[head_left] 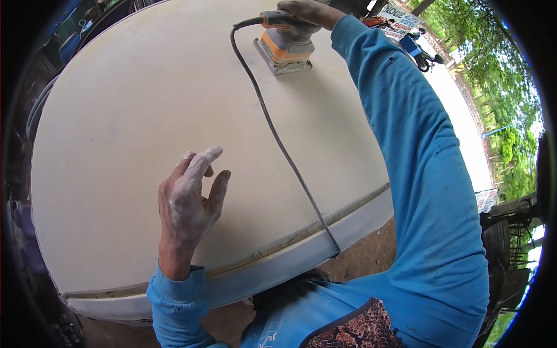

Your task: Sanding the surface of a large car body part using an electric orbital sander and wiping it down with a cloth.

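Observation:
My right hand (pixel 306 10) is closed over the top of an orange and grey electric sheet sander (pixel 288 47) at the far side of a large, pale cream panel (pixel 122 127), which looks like a vehicle roof. The sander's square pad rests on the panel. From its left end a grey power cord (pixel 271 124) loops and runs toward me across the surface, over the near edge. My left hand (pixel 191 194), coated in white dust, hovers above or rests lightly on the panel left of the cord; contact is unclear. Its fingers are apart, slightly bent, holding nothing.
A raised channel (pixel 255 256) follows the panel's near edge, with bare dirt ground (pixel 368 255) below. A parked blue three-wheeler (pixel 415 49) and painted signs (pixel 400 18) stand at the far right, before trees (pixel 493 64). Dark clutter lies along the left.

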`<state>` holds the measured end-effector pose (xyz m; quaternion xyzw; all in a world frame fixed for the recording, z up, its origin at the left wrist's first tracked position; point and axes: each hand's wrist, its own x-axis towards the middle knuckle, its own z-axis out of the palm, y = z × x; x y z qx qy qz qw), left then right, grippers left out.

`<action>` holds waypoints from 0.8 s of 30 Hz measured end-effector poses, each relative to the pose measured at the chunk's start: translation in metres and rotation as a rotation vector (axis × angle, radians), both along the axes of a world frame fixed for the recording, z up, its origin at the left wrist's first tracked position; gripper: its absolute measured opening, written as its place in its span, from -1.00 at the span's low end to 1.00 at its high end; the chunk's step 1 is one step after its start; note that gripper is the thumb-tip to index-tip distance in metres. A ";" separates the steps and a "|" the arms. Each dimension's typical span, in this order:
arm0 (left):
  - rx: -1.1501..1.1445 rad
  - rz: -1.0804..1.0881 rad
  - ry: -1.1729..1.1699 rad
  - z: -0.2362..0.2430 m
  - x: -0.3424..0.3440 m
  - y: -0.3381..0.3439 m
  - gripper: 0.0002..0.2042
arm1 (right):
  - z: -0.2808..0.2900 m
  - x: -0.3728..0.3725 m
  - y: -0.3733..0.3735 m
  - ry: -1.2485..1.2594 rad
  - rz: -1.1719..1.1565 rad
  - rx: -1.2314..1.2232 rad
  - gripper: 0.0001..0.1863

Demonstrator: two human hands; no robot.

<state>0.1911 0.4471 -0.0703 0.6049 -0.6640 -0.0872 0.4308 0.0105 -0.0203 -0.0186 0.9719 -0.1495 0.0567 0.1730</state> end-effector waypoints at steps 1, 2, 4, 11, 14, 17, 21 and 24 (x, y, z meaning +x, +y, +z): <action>0.001 -0.003 0.016 0.000 0.002 0.000 -0.61 | -0.009 -0.008 -0.025 -0.084 -0.102 0.203 -0.75; 0.010 0.003 0.024 0.000 0.006 0.001 -0.61 | -0.013 -0.008 -0.028 -0.177 -0.194 0.416 -0.77; 0.019 0.007 0.016 -0.002 0.017 0.003 -0.61 | -0.011 -0.017 -0.020 -0.109 -0.111 0.214 -0.83; 0.055 0.013 0.019 0.009 0.028 0.011 -0.61 | 0.000 -0.053 -0.005 -0.658 -0.628 1.247 -0.66; 0.062 0.014 0.020 0.009 0.029 0.010 -0.61 | 0.004 -0.087 -0.008 -0.571 -0.707 1.148 -0.58; 0.070 0.024 0.027 0.009 0.036 0.011 -0.61 | -0.003 -0.099 -0.007 -0.304 -0.623 0.632 -0.65; 0.062 0.000 0.038 0.012 0.042 0.006 -0.61 | -0.007 -0.141 -0.022 -0.457 -0.702 0.678 -0.61; 0.081 0.015 0.050 0.011 0.044 0.011 -0.60 | -0.013 -0.168 -0.028 -0.502 -0.707 0.799 -0.58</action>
